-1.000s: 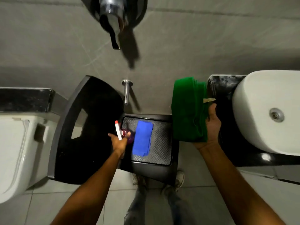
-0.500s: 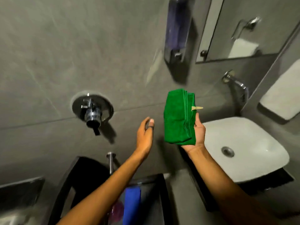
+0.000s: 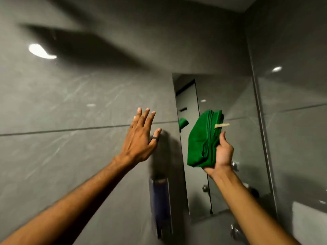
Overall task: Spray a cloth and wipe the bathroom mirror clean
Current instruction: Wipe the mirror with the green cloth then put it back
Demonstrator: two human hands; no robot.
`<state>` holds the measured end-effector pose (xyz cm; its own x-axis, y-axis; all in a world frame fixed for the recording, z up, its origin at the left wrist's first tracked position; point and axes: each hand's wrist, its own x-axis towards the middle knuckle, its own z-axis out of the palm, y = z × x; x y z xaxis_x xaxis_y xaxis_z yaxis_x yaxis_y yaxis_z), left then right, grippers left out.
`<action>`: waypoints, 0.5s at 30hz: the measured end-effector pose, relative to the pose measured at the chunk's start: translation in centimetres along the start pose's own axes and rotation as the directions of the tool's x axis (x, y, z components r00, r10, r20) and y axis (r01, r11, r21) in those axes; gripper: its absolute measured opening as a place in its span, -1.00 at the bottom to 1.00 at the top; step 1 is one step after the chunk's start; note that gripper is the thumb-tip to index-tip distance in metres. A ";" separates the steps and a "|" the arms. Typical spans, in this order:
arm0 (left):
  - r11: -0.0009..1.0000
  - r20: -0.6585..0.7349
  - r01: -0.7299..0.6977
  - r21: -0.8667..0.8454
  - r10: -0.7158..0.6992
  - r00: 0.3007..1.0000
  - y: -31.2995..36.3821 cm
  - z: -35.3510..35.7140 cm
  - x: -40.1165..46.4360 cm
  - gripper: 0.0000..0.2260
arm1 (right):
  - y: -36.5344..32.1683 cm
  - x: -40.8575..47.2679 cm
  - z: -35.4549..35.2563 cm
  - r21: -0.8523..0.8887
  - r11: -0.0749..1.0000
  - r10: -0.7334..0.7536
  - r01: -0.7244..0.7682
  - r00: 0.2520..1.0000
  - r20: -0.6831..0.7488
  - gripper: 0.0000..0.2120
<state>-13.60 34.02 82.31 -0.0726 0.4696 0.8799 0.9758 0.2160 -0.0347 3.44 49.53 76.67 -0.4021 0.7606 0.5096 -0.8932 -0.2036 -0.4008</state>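
Observation:
A folded green cloth (image 3: 201,140) with a small tan tag is gripped in my right hand (image 3: 223,152), held upright in front of the tall wall mirror (image 3: 228,96). The cloth's reflection shows as a green patch at the mirror's left edge. My left hand (image 3: 139,138) is raised against the grey tiled wall to the left of the mirror, fingers spread, holding nothing, a dark ring on the thumb. The spray bottle is out of view.
A wall-mounted soap dispenser (image 3: 160,207) with dark blue liquid hangs below my left hand, beside the mirror. A chrome tap (image 3: 235,230) shows under the mirror. A white towel (image 3: 309,221) is on the right wall. Grey tiles cover all walls.
My view has swung upward from the floor bin and sink to the mirror. My left hand let go of the spray bottle and rose, spread, to the wall. My right hand lifted the green cloth.

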 end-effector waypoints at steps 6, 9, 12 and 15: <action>0.979 -0.070 -0.001 0.206 0.016 0.997 -1.0 0.8 12.7 -0.36 | -1.6 15.8 11.1 -0.757 0.541 -0.160 0.367 0.928 0.335 -0.49; 0.953 -0.055 0.025 0.303 -0.009 0.998 -1.4 4.6 13.7 -0.33 | 0.8 20.3 10.9 -0.727 -0.391 -0.256 0.564 0.692 0.674 -0.49; 0.874 -0.087 0.006 0.485 0.042 0.995 -1.9 8.1 13.1 -0.30 | 0.6 22.8 9.6 -0.616 -0.494 -0.262 0.614 0.571 0.778 -0.48; 0.853 -0.142 0.003 0.522 0.083 0.986 -1.4 8.9 12.9 -0.27 | -1.0 24.9 8.5 -0.595 -0.499 -0.280 0.630 0.533 0.799 -0.49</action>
<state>-17.72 47.37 89.55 0.0387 0.3596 0.9323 0.7245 0.6325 -0.2741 -7.40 63.48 96.22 -0.1251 -0.0303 0.9917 0.3120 0.9476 0.0683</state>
